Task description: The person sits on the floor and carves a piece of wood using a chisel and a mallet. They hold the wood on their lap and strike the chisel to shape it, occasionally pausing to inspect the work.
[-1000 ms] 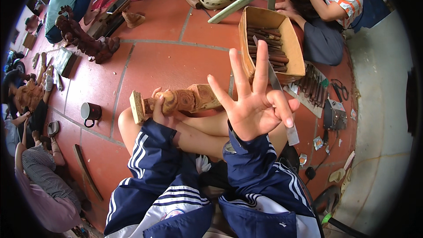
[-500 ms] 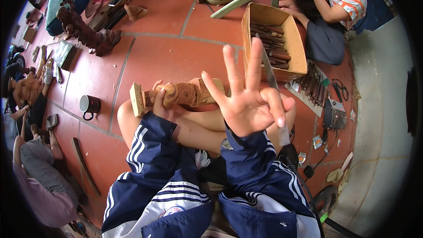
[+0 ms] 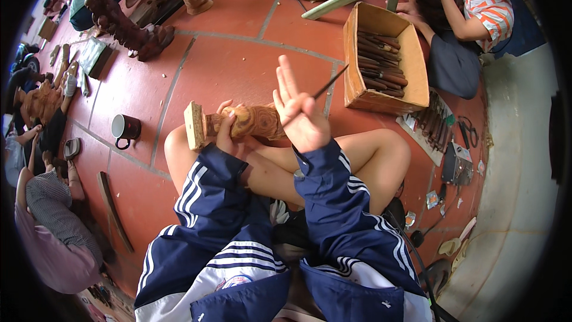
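Note:
Across my crossed legs lies a carved wooden piece (image 3: 257, 122), its grain swirled and a pale square base at its left end. My left hand (image 3: 227, 131) is wrapped round it near that base. Above its right end, my right hand (image 3: 305, 118) pinches a thin, dark, flat strip (image 3: 331, 81) between thumb and forefinger, the other fingers stretched up. The strip slants up to the right to a narrow tip; its exact kind I cannot make out. My right hand hides the far end of the wood.
A cardboard box (image 3: 353, 92) of wooden-handled tools stands ahead right, with more tools (image 3: 434, 126) and scissors (image 3: 469, 132) beside it. A mug (image 3: 126, 127) and a wood strip (image 3: 115, 211) are on the left floor. A dark carving (image 3: 128, 30) stands far left. Other people sit around.
My right hand has moved left and down, nearer the carved wood, and turned, swinging the strip to a slant across it. My left hand keeps its grip. The view has shifted slightly.

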The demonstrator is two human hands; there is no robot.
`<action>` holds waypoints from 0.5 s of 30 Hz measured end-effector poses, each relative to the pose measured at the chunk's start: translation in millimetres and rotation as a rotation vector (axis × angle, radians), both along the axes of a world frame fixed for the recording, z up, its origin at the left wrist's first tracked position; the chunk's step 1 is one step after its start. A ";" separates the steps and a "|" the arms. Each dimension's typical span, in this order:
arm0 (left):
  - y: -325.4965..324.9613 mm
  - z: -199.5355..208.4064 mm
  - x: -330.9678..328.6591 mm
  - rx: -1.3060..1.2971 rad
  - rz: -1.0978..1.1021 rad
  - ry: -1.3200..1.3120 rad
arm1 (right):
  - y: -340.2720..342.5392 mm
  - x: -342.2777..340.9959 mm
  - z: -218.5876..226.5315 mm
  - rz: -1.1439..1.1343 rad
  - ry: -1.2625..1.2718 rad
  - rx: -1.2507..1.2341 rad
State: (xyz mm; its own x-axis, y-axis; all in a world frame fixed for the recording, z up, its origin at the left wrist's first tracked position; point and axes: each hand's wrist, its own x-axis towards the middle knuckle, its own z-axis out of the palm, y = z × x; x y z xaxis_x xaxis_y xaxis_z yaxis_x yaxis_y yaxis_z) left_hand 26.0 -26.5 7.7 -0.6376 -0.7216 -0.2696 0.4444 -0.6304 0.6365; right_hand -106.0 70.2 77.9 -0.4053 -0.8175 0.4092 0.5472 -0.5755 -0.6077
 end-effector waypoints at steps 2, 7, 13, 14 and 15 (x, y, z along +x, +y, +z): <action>0.4 0.7 2.7 -0.024 -0.011 0.014 | -15.6 5.1 -10.2 -0.025 0.017 0.133; 1.1 1.0 -2.0 -0.094 -0.009 0.056 | -49.7 21.9 -36.8 -0.272 -0.174 0.543; -0.9 -4.7 -2.5 -0.114 0.009 0.046 | -60.5 35.7 -59.6 -0.416 0.209 0.593; -0.7 -2.0 -2.5 -0.106 0.007 0.035 | -60.8 38.0 -58.2 -0.438 0.268 0.603; 0.3 -0.4 -3.3 -0.116 0.019 0.028 | -62.1 39.5 -60.1 -0.449 0.322 0.605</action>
